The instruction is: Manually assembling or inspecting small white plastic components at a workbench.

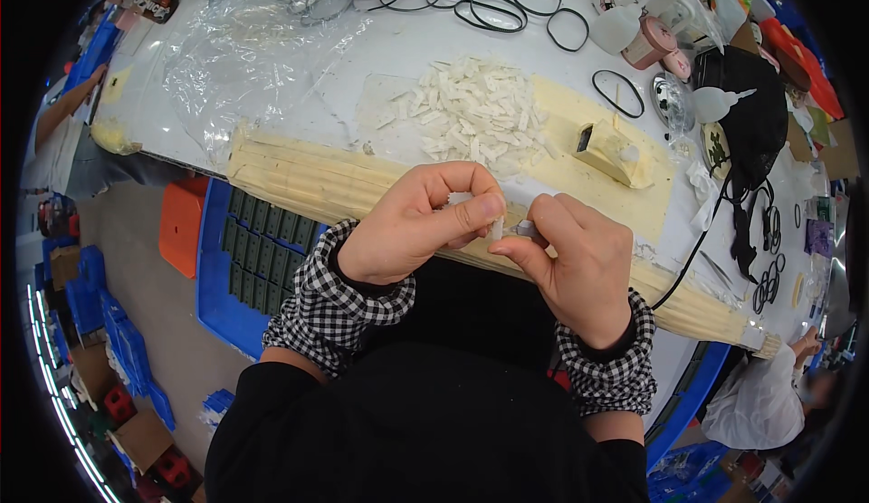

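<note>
Both my hands meet just over the padded front edge of the table. My left hand (425, 222) is closed, pinching a small white strip (497, 228) between thumb and forefinger; more white shows inside its curled fingers. Close beside it my right hand (579, 258) is closed too, thumb against bent forefinger, with a small greyish bit (525, 229) at the fingertips that I cannot make out. Beyond my hands lies a loose pile of short white strips (475, 109). Right of the pile sits a yellow tape-wrapped block (613, 154) with a dark slot at one end.
Black rubber rings (493, 14) lie heaped at the back, left of cups and a black bag (747, 114). A clear plastic bag (244, 59) spreads at the left. Below the table edge are a blue crate (213, 277) of dark green parts and an orange stool (181, 227).
</note>
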